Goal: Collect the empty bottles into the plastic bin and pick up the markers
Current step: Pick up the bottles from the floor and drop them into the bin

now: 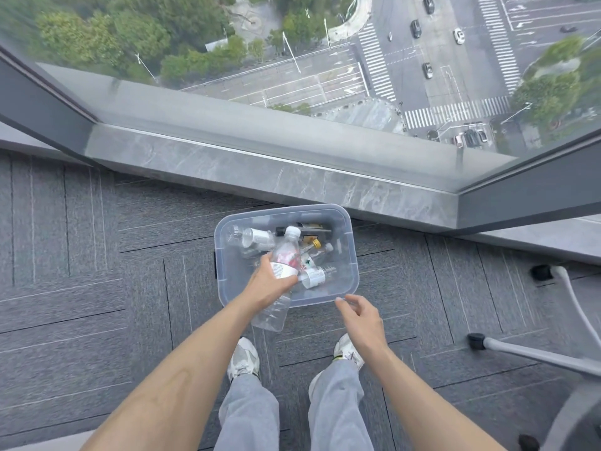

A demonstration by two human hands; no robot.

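Observation:
A clear plastic bin (349, 255) stands on the grey carpet in front of my feet, close to the window sill. Several empty bottles (260, 237) lie inside it. My left hand (271, 281) grips a clear bottle with a white cap and a red-and-white label (286, 255), held over the bin's near left part, cap pointing away from me. A second clear bottle (271, 315) shows under that hand, over the bin's near rim. My right hand (359, 315) hovers at the bin's near right corner, fingers apart, holding nothing. I see no markers.
A grey marble window sill (260, 170) runs behind the bin, with floor-to-ceiling glass above it. An office chair base with castors (476, 341) stands on the right. My two feet in pale shoes (244, 356) are just behind the bin.

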